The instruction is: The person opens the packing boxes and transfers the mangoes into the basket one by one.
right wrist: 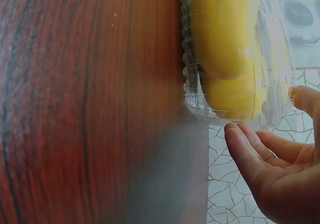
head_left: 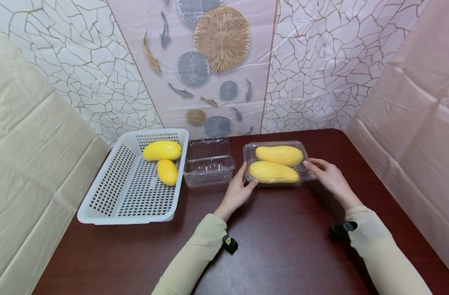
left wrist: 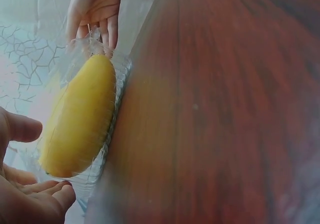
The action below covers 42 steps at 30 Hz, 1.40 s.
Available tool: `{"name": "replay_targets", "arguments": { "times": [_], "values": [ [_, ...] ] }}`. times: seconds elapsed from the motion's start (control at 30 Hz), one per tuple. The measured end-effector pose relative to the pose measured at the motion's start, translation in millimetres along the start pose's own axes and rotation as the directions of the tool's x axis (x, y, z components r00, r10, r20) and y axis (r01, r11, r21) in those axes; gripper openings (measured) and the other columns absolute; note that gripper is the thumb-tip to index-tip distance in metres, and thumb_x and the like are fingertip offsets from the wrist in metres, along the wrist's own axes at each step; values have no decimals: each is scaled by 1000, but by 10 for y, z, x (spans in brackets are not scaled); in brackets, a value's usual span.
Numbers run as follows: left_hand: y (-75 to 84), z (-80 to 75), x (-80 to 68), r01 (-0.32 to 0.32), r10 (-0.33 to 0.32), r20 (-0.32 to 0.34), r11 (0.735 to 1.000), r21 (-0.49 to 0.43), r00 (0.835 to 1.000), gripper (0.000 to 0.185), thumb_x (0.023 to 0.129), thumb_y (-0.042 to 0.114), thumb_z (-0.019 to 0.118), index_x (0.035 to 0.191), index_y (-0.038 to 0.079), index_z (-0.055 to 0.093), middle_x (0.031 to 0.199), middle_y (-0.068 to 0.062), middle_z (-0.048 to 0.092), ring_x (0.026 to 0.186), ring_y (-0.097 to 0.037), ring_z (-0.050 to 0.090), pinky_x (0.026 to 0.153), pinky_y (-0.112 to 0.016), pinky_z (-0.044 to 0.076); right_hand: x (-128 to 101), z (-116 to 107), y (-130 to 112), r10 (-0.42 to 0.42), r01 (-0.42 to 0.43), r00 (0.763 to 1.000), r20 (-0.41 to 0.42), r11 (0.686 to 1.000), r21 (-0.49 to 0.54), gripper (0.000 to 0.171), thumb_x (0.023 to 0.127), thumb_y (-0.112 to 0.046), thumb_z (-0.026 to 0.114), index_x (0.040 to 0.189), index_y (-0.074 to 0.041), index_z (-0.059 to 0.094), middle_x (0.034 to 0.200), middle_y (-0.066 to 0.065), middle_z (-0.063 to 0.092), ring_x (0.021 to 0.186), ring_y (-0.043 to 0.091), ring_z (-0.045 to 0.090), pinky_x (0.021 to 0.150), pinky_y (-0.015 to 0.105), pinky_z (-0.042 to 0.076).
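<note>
A clear plastic clamshell box (head_left: 307,176) with two yellow mangoes, the rear one (head_left: 279,155) and the front one (head_left: 274,172), stands at the right of the table. Its lid lies over the fruit. My left hand (head_left: 238,192) holds the box's left end, thumb at the front corner and fingers along the side. At the opposite end my right hand (head_left: 329,178) grips the edge, thumb on top. In the right wrist view the right fingers (right wrist: 245,154) are against the box's end wall, the thumb at the lid.
Left of the box stands another clear clamshell box (head_left: 209,176), its lid raised at the back. Beyond it a white perforated basket (head_left: 126,219) holds two more mangoes (head_left: 161,150). Patterned cloth walls (head_left: 320,82) close off the back and sides of the dark wooden table (head_left: 268,246).
</note>
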<state>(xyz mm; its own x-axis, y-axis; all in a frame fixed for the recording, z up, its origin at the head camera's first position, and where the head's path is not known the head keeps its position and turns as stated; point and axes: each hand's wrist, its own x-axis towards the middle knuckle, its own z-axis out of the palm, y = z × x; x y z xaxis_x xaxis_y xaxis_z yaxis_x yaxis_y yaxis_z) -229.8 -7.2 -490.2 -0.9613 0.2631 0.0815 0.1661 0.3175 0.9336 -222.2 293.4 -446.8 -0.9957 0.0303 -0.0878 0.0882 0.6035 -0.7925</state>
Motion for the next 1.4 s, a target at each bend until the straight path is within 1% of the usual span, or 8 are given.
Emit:
{"name": "replay_targets", "arguments": {
  "times": [0.2,0.33,0.57,0.67,0.83,1.03,1.23,1.4],
  "values": [
    [-10,-15,-23,-13,13,-7,1000,-11,1000,75,99,22,64,161,11,23,162,-10,31,145,-23,36,113,-36,38,10,3,-9,-14,13,1000,-21,999,-34,82,99,-61,49,152,2,39,141,29,53,120,41,56,98,54,45],
    [-11,-8,-27,-24,23,-13,999,-30,1000,75,99,20,64,161,10,24,161,-10,33,145,-22,37,113,-36,38,-10,10,-46,-89,78,986,-139,994,-81,75,99,-56,54,147,2,47,138,29,55,118,43,57,93,55,47],
    [-20,35,-54,6,-11,-44,995,-97,999,73,98,17,65,160,11,27,161,-7,33,145,-20,37,113,-37,38,-75,110,-292,-318,278,885,-341,947,-161,47,98,-41,65,129,-6,68,111,16,70,96,27,64,75,23,46],
    [-23,51,-68,23,-31,-55,992,-127,998,74,97,16,66,160,12,28,160,-7,34,144,-21,37,114,-39,37,-81,219,-442,-453,391,839,-302,887,-245,39,97,-33,69,124,-5,71,102,15,70,84,27,62,71,27,47],
    [-15,61,-53,34,-45,-63,986,-166,997,74,97,17,66,160,15,28,160,-6,35,145,-19,37,115,-39,35,-67,439,-593,-642,540,749,-162,734,-411,40,92,-25,75,121,2,69,117,20,69,101,37,66,84,53,54],
    [2,81,-27,50,-69,-77,973,-223,995,76,96,14,66,160,14,27,160,-6,35,145,-19,35,116,-39,33,-48,685,-630,-759,650,651,-17,569,-504,48,87,-24,80,124,4,67,122,21,65,114,38,61,96,53,50],
    [-11,111,-32,111,-139,-84,954,-280,987,87,93,15,68,162,6,15,158,-9,38,143,-23,39,115,-37,35,-57,852,-624,-741,664,668,70,550,-506,53,88,-25,79,129,5,64,129,22,62,118,39,60,96,53,51],
    [2,108,-39,122,-150,-90,956,-267,985,79,92,19,69,159,6,28,157,-9,40,143,-26,40,115,-37,35,-45,884,-606,-747,666,659,89,524,-531,53,89,-25,79,130,5,63,130,22,62,118,38,60,95,53,52]
  ]
}}
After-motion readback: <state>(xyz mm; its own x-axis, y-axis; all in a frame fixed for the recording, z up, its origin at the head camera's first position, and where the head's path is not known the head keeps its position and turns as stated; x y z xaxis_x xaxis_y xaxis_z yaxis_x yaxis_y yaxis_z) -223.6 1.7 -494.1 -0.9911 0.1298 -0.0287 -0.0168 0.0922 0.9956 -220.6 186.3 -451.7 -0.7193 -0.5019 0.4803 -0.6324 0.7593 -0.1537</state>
